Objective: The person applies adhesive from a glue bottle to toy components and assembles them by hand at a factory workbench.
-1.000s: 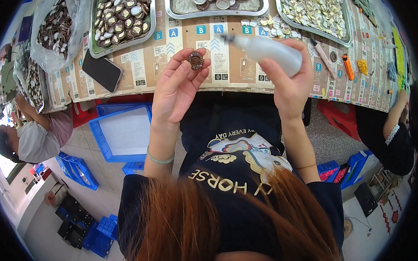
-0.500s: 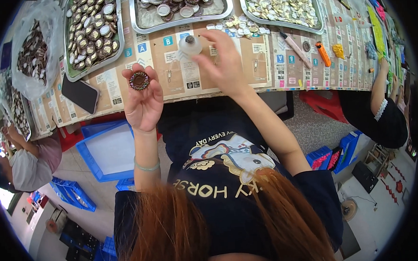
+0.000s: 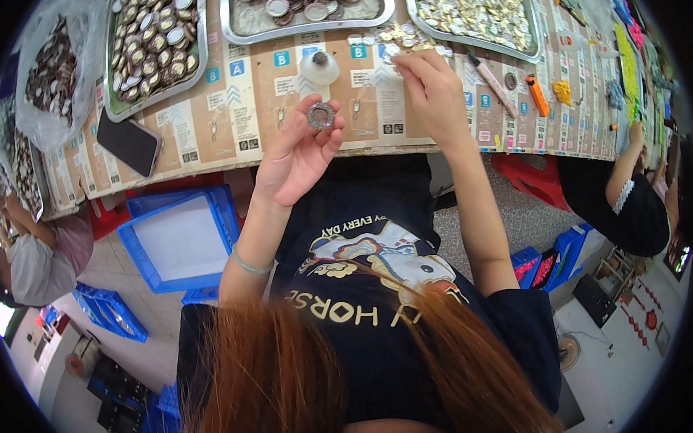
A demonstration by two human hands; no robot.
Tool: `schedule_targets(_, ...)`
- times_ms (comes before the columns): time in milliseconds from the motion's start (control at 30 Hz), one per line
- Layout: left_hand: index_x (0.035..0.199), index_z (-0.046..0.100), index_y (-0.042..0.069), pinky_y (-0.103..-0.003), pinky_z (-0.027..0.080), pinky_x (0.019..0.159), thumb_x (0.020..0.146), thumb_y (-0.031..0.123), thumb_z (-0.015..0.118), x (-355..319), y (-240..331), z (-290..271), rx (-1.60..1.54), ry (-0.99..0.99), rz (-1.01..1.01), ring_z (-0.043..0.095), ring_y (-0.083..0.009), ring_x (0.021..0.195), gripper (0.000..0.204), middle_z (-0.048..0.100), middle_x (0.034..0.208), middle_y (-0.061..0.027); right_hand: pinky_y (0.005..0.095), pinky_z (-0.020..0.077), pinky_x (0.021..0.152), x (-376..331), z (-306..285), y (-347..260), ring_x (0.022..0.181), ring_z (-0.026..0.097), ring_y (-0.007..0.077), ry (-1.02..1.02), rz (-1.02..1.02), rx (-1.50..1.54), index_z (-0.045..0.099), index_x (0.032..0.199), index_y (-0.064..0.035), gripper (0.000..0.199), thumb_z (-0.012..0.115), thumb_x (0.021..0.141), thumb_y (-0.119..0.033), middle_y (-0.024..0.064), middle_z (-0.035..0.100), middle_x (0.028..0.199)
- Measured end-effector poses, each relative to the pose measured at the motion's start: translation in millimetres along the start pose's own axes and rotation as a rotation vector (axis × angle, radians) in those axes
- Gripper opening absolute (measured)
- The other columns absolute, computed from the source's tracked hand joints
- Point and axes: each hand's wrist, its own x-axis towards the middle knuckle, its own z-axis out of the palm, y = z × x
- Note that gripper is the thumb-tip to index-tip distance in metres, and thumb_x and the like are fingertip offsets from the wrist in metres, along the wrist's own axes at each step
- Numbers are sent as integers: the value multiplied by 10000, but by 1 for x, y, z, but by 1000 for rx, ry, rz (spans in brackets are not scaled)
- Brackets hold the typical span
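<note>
Between the thumb and fingers of my left hand is a round ornament with a beaded rim and a darker centre, raised above the table's near edge. Just beyond it a white squeeze bottle with a dark tip stands on the table. To the right, my right hand has its thumb and forefinger pinched together beside a loose heap of small pale pieces. A whitish bit shows at those fingertips, but I cannot tell whether it is held.
Metal trays hold brown round pieces, more brown pieces and pale gold pieces. A phone and a plastic bag lie left; a pink pen-like tool and an orange cutter lie right. Other people sit at both ends.
My right hand has left the bottle, now upright on the table, and moved right to the small pale pieces. My left hand has shifted right with the ornament, now just in front of the bottle.
</note>
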Motion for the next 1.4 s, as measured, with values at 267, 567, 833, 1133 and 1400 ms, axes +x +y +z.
schedule_targets(267, 1124, 430, 36, -302, 444, 831, 849, 159, 468, -9, 4, -4, 10, -29, -3, 501, -229, 972, 303, 459, 1128, -154, 352, 424, 650, 0, 16, -7, 761, 528, 273, -317, -143, -72, 555, 837, -18, 111, 530, 744, -74, 102, 542, 781)
schedule_targets(567, 1124, 460, 59, -319, 425, 873, 867, 182, 429, -8, 0, -16, -499, -108, -84, 488, -236, 999, 287, 462, 1128, -134, 342, 408, 646, -23, 30, -15, 747, 493, 256, -9, -100, -172, 541, 792, -27, 130, 593, 673, -24, 85, 544, 759)
schedule_targets(833, 1112, 466, 70, -349, 396, 905, 858, 170, 446, -10, -4, -13, -377, -56, -84, 481, -240, 1008, 273, 476, 1103, -123, 336, 413, 647, -28, 41, -21, 748, 498, 257, 60, -42, -82, 544, 788, -26, 143, 594, 658, -1, 84, 551, 758)
schedule_targets(1133, 1088, 447, 75, -346, 384, 900, 833, 151, 497, -14, -4, -10, -10, 34, -49, 493, -194, 973, 271, 507, 1034, -85, 314, 437, 657, -30, 31, -67, 759, 519, 244, -75, -195, 234, 575, 749, -13, 113, 605, 645, 19, 85, 569, 774)
schedule_targets(1400, 1082, 443, 83, -312, 381, 846, 841, 168, 490, -18, -2, -4, 49, 9, -31, 488, -129, 907, 259, 512, 972, -36, 307, 435, 658, -34, 40, -69, 752, 513, 239, -48, -253, 214, 589, 768, -10, 132, 609, 641, 20, 78, 570, 776)
